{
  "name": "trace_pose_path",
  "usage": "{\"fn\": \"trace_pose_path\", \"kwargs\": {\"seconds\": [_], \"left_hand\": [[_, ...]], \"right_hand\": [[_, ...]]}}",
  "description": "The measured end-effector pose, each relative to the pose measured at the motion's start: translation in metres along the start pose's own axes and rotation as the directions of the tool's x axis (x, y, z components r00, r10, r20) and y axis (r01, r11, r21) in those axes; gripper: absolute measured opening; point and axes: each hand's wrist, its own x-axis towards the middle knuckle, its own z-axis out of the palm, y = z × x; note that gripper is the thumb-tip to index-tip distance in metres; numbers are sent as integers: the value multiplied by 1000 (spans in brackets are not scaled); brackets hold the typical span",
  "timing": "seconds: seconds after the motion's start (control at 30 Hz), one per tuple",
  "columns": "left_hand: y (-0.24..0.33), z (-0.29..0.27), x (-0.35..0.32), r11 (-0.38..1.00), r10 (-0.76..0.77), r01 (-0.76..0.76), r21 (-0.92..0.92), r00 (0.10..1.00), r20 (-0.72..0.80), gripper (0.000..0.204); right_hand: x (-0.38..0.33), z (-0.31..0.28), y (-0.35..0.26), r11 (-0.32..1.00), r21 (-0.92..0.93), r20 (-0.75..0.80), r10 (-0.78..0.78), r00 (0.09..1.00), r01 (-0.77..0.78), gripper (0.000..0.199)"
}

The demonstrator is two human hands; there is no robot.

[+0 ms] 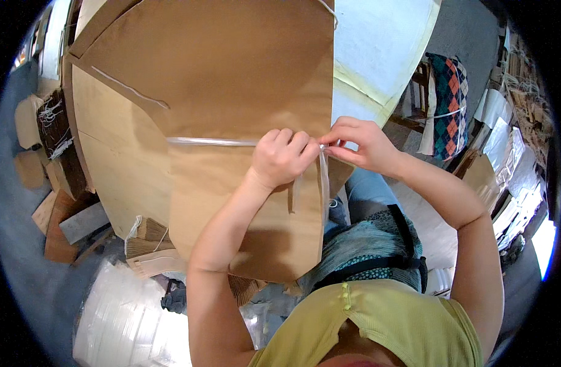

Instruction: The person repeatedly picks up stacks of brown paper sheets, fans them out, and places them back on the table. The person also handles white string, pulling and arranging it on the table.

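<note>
A large brown paper or card piece [250,79] lies in front of me, with a curved outline and a straight right edge. A white plastic strap [213,142] runs across its narrow part, and loose ends [324,183] hang down near the right edge. My left hand [283,158] is closed in a fist over the strap, its fingertips by the knot area. My right hand [363,144] pinches the strap between thumb and fingers just past the edge. The two hands nearly meet there, and the knot itself is mostly hidden by fingers.
Under the brown piece is a pale wooden table [121,153]. White sheeting [384,49] lies at the far right. A tied argyle-patterned bundle [450,107] stands beyond it. Bundled brown card [149,244] and wrapped white stacks [133,312] sit at lower left; scraps [507,147] line the right.
</note>
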Motion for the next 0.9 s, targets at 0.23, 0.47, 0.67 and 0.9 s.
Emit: {"fn": "trace_pose_path", "kwargs": {"seconds": [0.23, 0.47, 0.67, 0.9], "left_hand": [[3, 1, 1, 1000, -5, 5, 16, 999, -39, 15], [18, -16, -46, 972, -212, 228, -59, 954, 211, 14], [-9, -96, -150, 537, -678, 788, -301, 615, 401, 23], [23, -155, -248, 800, -570, 599, 36, 740, 357, 54]], "right_hand": [[3, -5, -5, 861, -480, 67, -158, 985, 171, 18], [-9, 8, 31, 660, -751, -85, -146, 986, 33, 20], [-22, 20, -12, 741, -483, -363, 316, 877, -467, 18], [-54, 162, -132, 796, -443, 327, -286, 901, 414, 49]]}}
